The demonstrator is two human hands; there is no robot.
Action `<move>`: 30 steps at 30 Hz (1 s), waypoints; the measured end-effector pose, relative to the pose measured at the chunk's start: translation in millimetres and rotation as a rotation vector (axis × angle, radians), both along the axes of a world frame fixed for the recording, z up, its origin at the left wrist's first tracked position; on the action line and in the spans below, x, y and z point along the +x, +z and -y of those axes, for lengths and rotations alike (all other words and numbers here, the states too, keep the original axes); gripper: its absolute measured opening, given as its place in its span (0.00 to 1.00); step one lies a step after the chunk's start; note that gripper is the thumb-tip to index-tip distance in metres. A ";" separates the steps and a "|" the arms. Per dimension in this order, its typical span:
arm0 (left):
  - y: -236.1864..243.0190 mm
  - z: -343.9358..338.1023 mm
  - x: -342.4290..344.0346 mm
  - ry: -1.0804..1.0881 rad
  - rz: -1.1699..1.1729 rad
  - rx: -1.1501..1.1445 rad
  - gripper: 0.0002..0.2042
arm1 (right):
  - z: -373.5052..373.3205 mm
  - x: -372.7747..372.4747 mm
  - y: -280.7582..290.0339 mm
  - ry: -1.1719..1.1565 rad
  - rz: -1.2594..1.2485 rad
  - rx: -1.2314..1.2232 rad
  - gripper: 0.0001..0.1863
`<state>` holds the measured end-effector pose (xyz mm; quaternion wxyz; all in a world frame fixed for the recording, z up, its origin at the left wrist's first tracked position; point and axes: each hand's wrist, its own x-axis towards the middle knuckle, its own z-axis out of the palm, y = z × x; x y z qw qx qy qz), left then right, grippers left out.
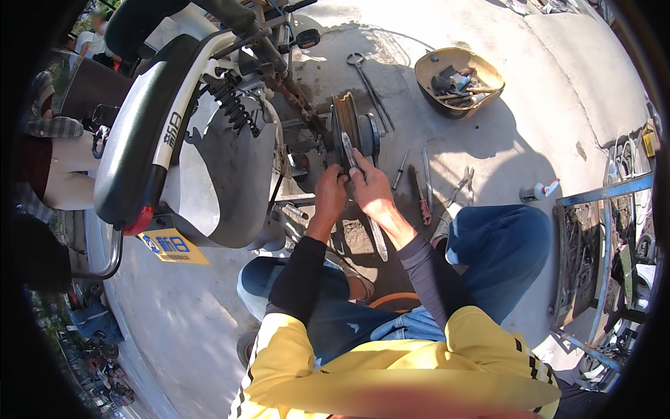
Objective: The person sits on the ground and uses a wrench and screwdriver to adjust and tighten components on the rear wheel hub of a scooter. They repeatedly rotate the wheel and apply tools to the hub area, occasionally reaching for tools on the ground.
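Observation:
My right hand (370, 187) is closed round a long flat metal bar (377, 241), shaped like a tyre lever. The bar's upper end lies against a bare wheel rim (345, 115), and its other end points back toward my lap. Close beside it, my left hand (330, 194) has its fingers curled at the near edge of the rim; what they grip is hidden. The rim is brownish and worn, seen edge-on, with a round grey hub part (370, 133) on its right. It sits by the rear of a scooter with a black seat (146, 126) and a coil spring (229, 103).
On the concrete right of the wheel lie a red-handled tool (424, 209), a screwdriver (400, 170), pliers (462, 187) and a long ring-ended tool (356, 60). Farther off stands a basin of parts (427, 66). A small bottle (536, 192) stands near a blue metal rack (607, 190). People are at the left edge.

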<state>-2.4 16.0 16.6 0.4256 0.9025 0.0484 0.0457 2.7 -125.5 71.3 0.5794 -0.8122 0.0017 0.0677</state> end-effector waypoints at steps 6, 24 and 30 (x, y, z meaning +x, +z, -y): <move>-9.5 -6.8 -7.8 -0.044 -0.049 0.062 0.06 | -4.3 12.0 17.1 0.017 -0.052 -0.027 0.27; -40.5 -0.8 -3.8 -0.127 -0.134 0.273 0.13 | -4.4 56.6 14.4 0.005 -0.008 0.059 0.27; 9.4 10.8 -1.4 -0.017 -0.088 0.177 0.14 | 8.8 -6.9 8.9 0.038 -0.172 0.077 0.28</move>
